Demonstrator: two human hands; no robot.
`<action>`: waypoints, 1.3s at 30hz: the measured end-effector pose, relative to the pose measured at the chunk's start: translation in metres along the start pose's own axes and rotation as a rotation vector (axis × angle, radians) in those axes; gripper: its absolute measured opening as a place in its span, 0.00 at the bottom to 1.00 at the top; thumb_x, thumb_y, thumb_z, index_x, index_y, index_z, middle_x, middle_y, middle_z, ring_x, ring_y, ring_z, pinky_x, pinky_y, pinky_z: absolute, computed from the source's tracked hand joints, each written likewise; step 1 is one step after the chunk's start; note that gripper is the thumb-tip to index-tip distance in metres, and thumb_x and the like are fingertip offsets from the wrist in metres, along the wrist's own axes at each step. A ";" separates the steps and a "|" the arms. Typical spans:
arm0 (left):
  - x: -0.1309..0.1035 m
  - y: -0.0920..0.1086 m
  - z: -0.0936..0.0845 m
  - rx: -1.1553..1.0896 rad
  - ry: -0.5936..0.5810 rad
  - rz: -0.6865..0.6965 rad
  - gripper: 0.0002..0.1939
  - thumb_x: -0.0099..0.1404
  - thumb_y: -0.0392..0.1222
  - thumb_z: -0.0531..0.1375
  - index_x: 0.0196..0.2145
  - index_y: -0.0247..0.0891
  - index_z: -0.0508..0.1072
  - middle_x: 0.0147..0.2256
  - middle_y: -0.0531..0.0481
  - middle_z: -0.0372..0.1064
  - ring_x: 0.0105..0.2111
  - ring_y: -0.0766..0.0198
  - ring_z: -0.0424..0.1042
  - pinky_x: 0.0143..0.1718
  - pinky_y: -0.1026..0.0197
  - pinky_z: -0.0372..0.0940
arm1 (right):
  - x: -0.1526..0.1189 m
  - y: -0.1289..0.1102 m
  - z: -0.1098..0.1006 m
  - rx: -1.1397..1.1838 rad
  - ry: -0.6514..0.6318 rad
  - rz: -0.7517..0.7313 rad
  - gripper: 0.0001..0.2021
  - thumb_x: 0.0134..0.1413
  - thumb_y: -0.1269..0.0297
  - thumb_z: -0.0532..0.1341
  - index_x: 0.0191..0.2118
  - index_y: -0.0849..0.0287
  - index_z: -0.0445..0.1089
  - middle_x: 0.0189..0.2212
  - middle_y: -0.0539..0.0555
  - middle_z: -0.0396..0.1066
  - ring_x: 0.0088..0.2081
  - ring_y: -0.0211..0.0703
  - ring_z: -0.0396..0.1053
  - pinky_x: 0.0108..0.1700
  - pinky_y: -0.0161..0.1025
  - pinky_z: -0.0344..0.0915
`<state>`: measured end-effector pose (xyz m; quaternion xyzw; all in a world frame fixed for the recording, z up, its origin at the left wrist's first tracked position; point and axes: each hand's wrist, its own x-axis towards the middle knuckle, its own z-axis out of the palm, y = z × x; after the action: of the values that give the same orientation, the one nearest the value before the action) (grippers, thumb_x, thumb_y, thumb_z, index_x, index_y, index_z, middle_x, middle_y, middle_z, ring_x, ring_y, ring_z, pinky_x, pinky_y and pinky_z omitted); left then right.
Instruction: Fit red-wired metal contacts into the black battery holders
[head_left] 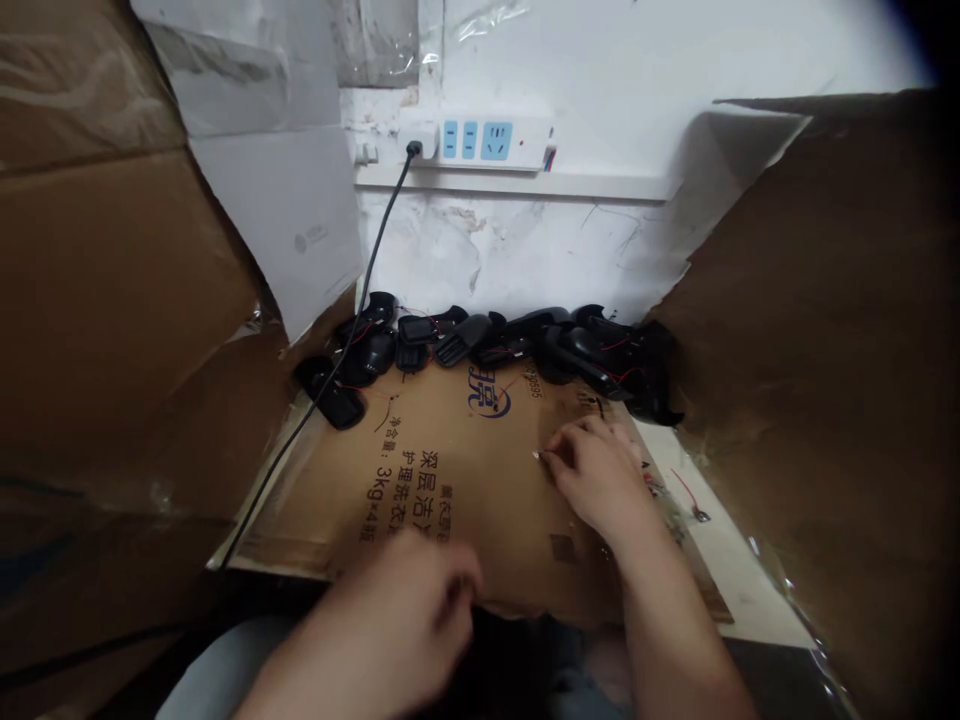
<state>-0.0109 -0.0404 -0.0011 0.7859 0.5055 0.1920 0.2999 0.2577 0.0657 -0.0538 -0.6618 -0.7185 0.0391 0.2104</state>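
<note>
In the head view, your right hand [596, 468] is pinching one small shiny piece [536, 455] with fingertips together, above the printed cardboard [495, 500] and nearer than the black plastic shells [465, 338], while your left hand [409, 600] is blurring near the cardboard's close edge, its fingers' closure I cannot tell.

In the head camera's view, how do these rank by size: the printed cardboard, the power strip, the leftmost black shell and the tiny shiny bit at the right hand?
Largest to smallest:
1. Printed cardboard
2. Power strip
3. Leftmost black shell
4. Tiny shiny bit at the right hand
</note>
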 end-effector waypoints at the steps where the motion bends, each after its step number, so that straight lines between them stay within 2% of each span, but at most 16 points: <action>1: 0.009 -0.006 -0.014 0.043 0.205 -0.013 0.14 0.69 0.33 0.59 0.41 0.45 0.84 0.34 0.48 0.82 0.31 0.57 0.78 0.33 0.58 0.69 | 0.001 -0.002 -0.001 0.028 0.037 -0.014 0.04 0.61 0.66 0.65 0.35 0.54 0.78 0.42 0.60 0.75 0.47 0.62 0.67 0.48 0.55 0.59; 3: 0.030 -0.029 -0.031 0.259 0.548 -0.077 0.18 0.71 0.32 0.57 0.53 0.39 0.81 0.46 0.40 0.82 0.43 0.51 0.80 0.48 0.50 0.73 | 0.000 -0.009 -0.003 0.187 0.173 -0.023 0.03 0.62 0.65 0.64 0.36 0.55 0.76 0.39 0.58 0.74 0.44 0.58 0.68 0.47 0.53 0.61; 5: 0.049 -0.060 -0.038 0.490 0.684 -0.259 0.24 0.70 0.35 0.61 0.63 0.33 0.75 0.60 0.30 0.75 0.57 0.40 0.75 0.60 0.38 0.68 | -0.005 -0.023 -0.004 0.500 0.359 0.010 0.04 0.65 0.62 0.64 0.40 0.55 0.74 0.37 0.54 0.73 0.39 0.51 0.70 0.42 0.47 0.64; 7: 0.062 -0.089 -0.039 0.592 0.660 -0.442 0.29 0.72 0.41 0.62 0.68 0.28 0.69 0.68 0.22 0.64 0.63 0.30 0.69 0.62 0.32 0.66 | -0.012 -0.043 -0.003 0.854 0.508 0.042 0.07 0.67 0.58 0.66 0.44 0.54 0.72 0.36 0.52 0.74 0.35 0.45 0.72 0.37 0.43 0.66; 10: 0.070 -0.113 -0.044 0.580 0.634 -0.490 0.25 0.74 0.45 0.60 0.64 0.31 0.73 0.66 0.23 0.64 0.61 0.32 0.72 0.60 0.37 0.70 | -0.024 -0.078 0.003 1.206 0.530 0.014 0.07 0.68 0.58 0.68 0.43 0.53 0.72 0.36 0.50 0.74 0.34 0.41 0.73 0.37 0.39 0.70; 12: 0.069 -0.115 -0.051 0.537 0.670 -0.464 0.18 0.72 0.46 0.62 0.55 0.36 0.78 0.60 0.29 0.69 0.56 0.37 0.76 0.58 0.41 0.71 | -0.029 -0.100 0.008 1.371 0.438 0.041 0.07 0.68 0.58 0.68 0.42 0.53 0.72 0.31 0.47 0.72 0.29 0.37 0.70 0.31 0.34 0.67; 15: 0.061 -0.103 -0.063 0.475 0.781 -0.430 0.12 0.70 0.47 0.62 0.47 0.39 0.77 0.51 0.35 0.75 0.50 0.41 0.78 0.55 0.43 0.73 | -0.030 -0.121 0.014 1.614 0.260 0.198 0.11 0.64 0.54 0.71 0.41 0.52 0.73 0.26 0.42 0.64 0.22 0.32 0.57 0.22 0.29 0.54; 19: 0.047 -0.081 -0.071 0.418 0.993 -0.413 0.12 0.73 0.47 0.55 0.44 0.39 0.74 0.40 0.39 0.78 0.44 0.42 0.80 0.51 0.43 0.73 | -0.026 -0.129 0.018 1.765 0.145 0.373 0.17 0.55 0.50 0.77 0.41 0.53 0.75 0.25 0.40 0.57 0.21 0.30 0.46 0.20 0.29 0.44; 21: 0.044 -0.072 -0.068 0.200 1.032 -0.438 0.12 0.73 0.48 0.54 0.44 0.40 0.73 0.34 0.43 0.77 0.37 0.46 0.81 0.44 0.46 0.75 | -0.025 -0.128 0.018 1.762 0.124 0.439 0.19 0.51 0.50 0.78 0.41 0.54 0.75 0.25 0.40 0.57 0.21 0.30 0.45 0.20 0.29 0.43; 24: 0.046 -0.061 -0.056 -0.484 0.875 -0.469 0.11 0.72 0.50 0.55 0.44 0.41 0.68 0.32 0.46 0.78 0.28 0.53 0.82 0.32 0.54 0.76 | -0.026 -0.125 0.019 1.786 0.070 0.501 0.18 0.50 0.51 0.77 0.40 0.53 0.75 0.23 0.39 0.54 0.21 0.31 0.44 0.20 0.30 0.41; 27: 0.048 -0.054 -0.039 -0.902 0.591 -0.532 0.11 0.70 0.49 0.60 0.41 0.40 0.66 0.37 0.42 0.81 0.31 0.55 0.84 0.35 0.55 0.78 | -0.025 -0.120 0.021 1.745 0.097 0.450 0.15 0.53 0.51 0.74 0.41 0.53 0.77 0.22 0.40 0.55 0.21 0.33 0.46 0.22 0.31 0.43; 29: 0.047 -0.051 -0.030 -0.868 0.447 -0.574 0.12 0.69 0.49 0.63 0.38 0.39 0.68 0.36 0.43 0.81 0.31 0.58 0.84 0.33 0.58 0.77 | -0.022 -0.115 0.024 1.626 0.149 0.352 0.13 0.56 0.52 0.73 0.42 0.54 0.80 0.27 0.45 0.66 0.25 0.35 0.57 0.26 0.33 0.54; 31: 0.043 -0.050 -0.024 -0.704 0.328 -0.555 0.14 0.68 0.51 0.64 0.34 0.38 0.70 0.31 0.46 0.78 0.25 0.62 0.78 0.25 0.63 0.71 | -0.020 -0.110 0.027 1.493 0.159 0.241 0.11 0.59 0.53 0.71 0.42 0.53 0.83 0.35 0.50 0.76 0.34 0.40 0.70 0.37 0.37 0.65; 34: 0.038 -0.048 -0.021 -0.464 0.240 -0.460 0.16 0.69 0.52 0.64 0.30 0.37 0.74 0.25 0.50 0.74 0.19 0.67 0.69 0.21 0.66 0.62 | -0.019 -0.107 0.028 1.335 0.129 0.122 0.09 0.62 0.56 0.70 0.42 0.52 0.85 0.39 0.54 0.79 0.42 0.47 0.75 0.45 0.43 0.68; 36: 0.037 -0.044 -0.020 -0.489 0.240 -0.393 0.16 0.68 0.54 0.66 0.36 0.37 0.78 0.28 0.51 0.75 0.20 0.66 0.71 0.22 0.65 0.64 | -0.022 -0.109 0.029 1.264 0.095 0.038 0.07 0.62 0.59 0.69 0.42 0.50 0.86 0.39 0.53 0.79 0.41 0.47 0.76 0.44 0.43 0.69; 39: 0.038 -0.036 -0.021 -0.713 0.273 -0.264 0.21 0.64 0.53 0.70 0.50 0.38 0.80 0.36 0.47 0.80 0.30 0.61 0.79 0.28 0.62 0.72 | -0.028 -0.115 0.031 1.256 0.028 -0.061 0.06 0.63 0.62 0.69 0.42 0.50 0.86 0.40 0.53 0.82 0.42 0.47 0.78 0.45 0.44 0.70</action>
<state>-0.0325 0.0117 -0.0092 0.5283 0.5389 0.4179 0.5058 0.1407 0.0320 -0.0504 -0.3917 -0.5742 0.4389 0.5693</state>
